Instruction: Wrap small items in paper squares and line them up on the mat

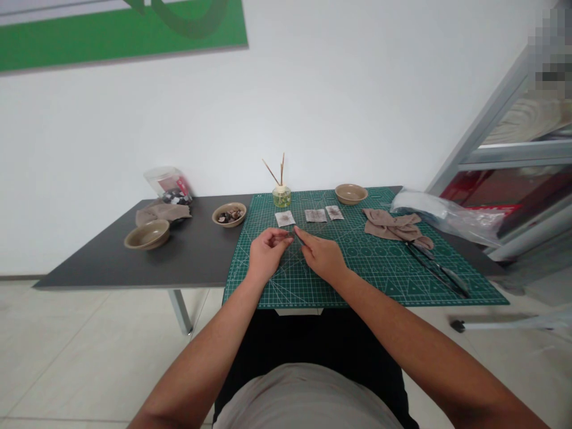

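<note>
Over the green cutting mat (366, 280), my left hand (268, 253) and my right hand (324, 253) meet at the fingertips. Thumb and fingers of the left hand pinch together around something small and dark, too small to name. The right fingers are closed, with their tips pressed close to the same spot; what they hold, if anything, is hidden. Just beyond the hands lies a white paper square (285, 218) with a dark smudge. To its right are two more smudged papers, one wider (315, 215) and one smaller (334, 213).
A bowl of dark and pale pieces (229, 223) stands left of the mat, near another bowl (147, 243) and a clear container (170, 185). A reed diffuser (282, 195) and a bowl (351, 201) are at the back. Right: brown cloth (393, 225), black-handled tool (440, 271), plastic bag (442, 214).
</note>
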`<state>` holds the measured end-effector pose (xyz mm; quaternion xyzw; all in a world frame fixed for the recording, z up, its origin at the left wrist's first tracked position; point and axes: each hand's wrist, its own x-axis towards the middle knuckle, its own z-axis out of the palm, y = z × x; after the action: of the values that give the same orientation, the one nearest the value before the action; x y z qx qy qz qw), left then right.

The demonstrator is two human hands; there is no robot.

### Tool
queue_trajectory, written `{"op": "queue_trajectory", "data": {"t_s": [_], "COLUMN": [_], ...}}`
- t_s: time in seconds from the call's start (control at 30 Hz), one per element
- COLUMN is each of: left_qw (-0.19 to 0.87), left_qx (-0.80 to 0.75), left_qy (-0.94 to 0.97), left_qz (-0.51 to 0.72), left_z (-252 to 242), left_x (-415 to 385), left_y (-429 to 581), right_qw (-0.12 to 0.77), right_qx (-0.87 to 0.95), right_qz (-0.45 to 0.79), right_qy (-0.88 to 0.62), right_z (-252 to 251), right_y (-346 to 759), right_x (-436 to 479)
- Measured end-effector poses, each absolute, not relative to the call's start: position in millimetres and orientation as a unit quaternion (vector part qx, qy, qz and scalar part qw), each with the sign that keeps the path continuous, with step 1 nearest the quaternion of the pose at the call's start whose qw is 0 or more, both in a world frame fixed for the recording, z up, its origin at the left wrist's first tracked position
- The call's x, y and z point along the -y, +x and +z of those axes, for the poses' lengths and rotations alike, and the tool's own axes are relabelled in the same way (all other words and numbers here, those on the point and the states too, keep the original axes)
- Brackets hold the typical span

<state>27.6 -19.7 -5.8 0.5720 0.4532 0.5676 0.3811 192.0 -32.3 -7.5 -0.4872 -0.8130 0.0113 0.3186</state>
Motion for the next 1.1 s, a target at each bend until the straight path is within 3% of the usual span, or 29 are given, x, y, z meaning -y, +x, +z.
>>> {"op": "queue_trajectory", "data": {"t_s": [0.17,0.3,0.47,0.73,1.1], "left_qw": [0.346,0.409,0.442,0.346,0.363], "left_qx": [-0.440,-0.444,-0.451,-0.484,-0.487], "left_qy": [0.609,0.587,0.576,0.648,0.622], "left_qz": [0.562,0.540,0.518,0.476,0.494], "left_z": [-9.8,-14.0,-11.3,-8.5,-4.7], "left_x": [16.6,12.8,13.2,16.0,21.0], "left_y": [25.2,23.3,24.8,25.0,27.4], "right_qw": [0.396,0.429,0.399,0.321,0.307], "right_qx": [0.771,0.759,0.776,0.868,0.855], "right_qz": [0.055,0.067,0.041,-0.026,-0.046], "right_qy": [-0.496,-0.485,-0.486,-0.379,-0.415], "right_z": [-9.4,-11.3,-10.6,-9.2,-8.2], "right_y": [193.5,193.4,193.4,191.7,188.8], "right_x": [29.6,29.2,32.4,34.0,35.5]}}
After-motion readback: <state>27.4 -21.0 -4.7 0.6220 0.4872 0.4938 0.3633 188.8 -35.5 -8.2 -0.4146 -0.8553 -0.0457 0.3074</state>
